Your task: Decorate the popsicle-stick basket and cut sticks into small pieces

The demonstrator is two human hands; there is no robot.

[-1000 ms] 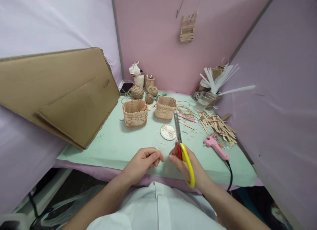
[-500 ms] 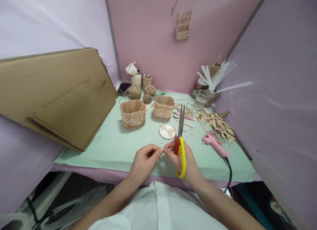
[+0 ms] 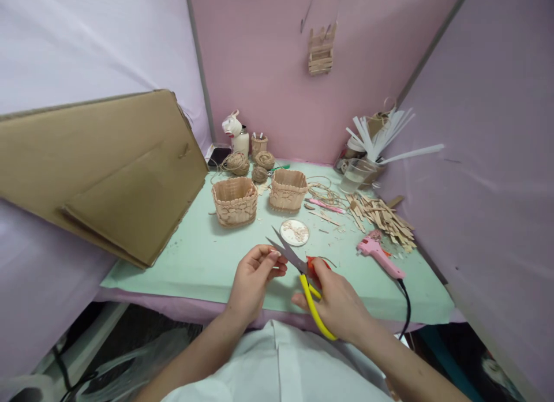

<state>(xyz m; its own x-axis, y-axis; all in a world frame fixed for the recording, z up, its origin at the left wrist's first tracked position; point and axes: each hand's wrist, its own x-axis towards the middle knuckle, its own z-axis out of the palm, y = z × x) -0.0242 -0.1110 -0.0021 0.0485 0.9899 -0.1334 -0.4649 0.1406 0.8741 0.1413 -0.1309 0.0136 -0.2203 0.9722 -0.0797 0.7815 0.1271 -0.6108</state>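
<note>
My left hand point(image 3: 254, 275) is closed in a pinch on a small pale piece point(image 3: 275, 253), too small to make out clearly. In my right hand point(image 3: 340, 301) are yellow and red-handled scissors point(image 3: 312, 298), their blades parted and pointing up and left beside my left fingertips. Just beyond the blades lies a round white dish point(image 3: 298, 240) with thin wood bits in it. Two woven wooden baskets stand farther back, one on the left point(image 3: 235, 209) and one on the right point(image 3: 288, 197).
A large cardboard sheet point(image 3: 130, 177) leans at the left. To the right lie a pink glue gun point(image 3: 381, 256) with a black cord and a pile of wood strips point(image 3: 383, 217). Twine balls point(image 3: 237, 164) and a plastic cup point(image 3: 355, 174) stand at the back.
My right hand has moved away from my left fingertips. The scissors have swung from upright to pointing left, and their blades have opened. My left hand keeps its pinch.
</note>
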